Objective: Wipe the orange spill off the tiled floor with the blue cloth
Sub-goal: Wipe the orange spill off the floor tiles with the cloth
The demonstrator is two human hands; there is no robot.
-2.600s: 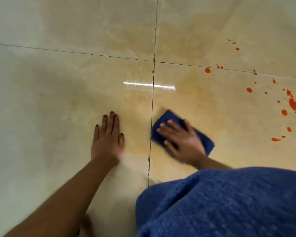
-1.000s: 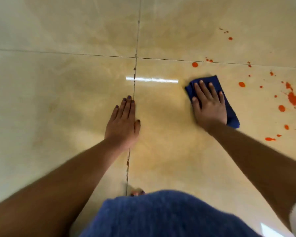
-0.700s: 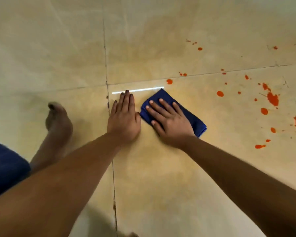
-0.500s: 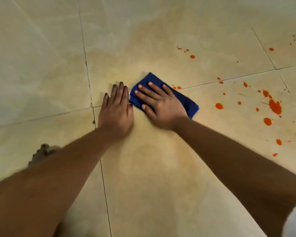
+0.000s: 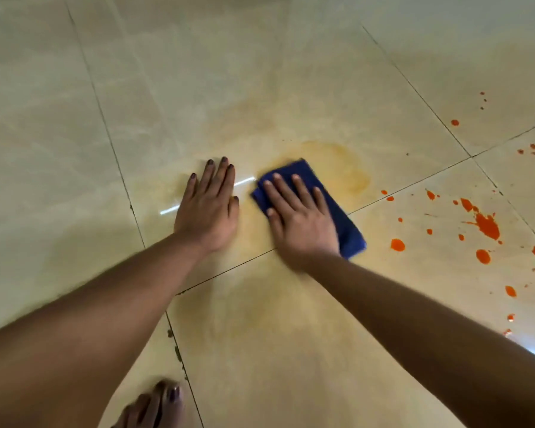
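My right hand [image 5: 300,216] lies flat with straight fingers on the folded blue cloth [image 5: 348,223], pressing it onto the tiled floor [image 5: 260,72]. Most of the cloth is hidden under the hand. My left hand [image 5: 209,208] rests flat on the floor just left of the cloth, fingers straight. A pale orange smear [image 5: 342,168] spreads on the tile just beyond and right of the cloth. Bright orange spill [image 5: 487,225] drops and splashes dot the tiles to the right, apart from the cloth.
A bare foot [image 5: 155,404] shows at the bottom edge, left of centre. Dark grout lines cross the glossy beige tiles. A faint yellowish film covers the tile under and in front of my arms.
The view has swung, so the tile lines lie differently. My right hand has slid the cloth over the tile, leaving a pale orange smear beside it. My left hand stays flat on the floor.
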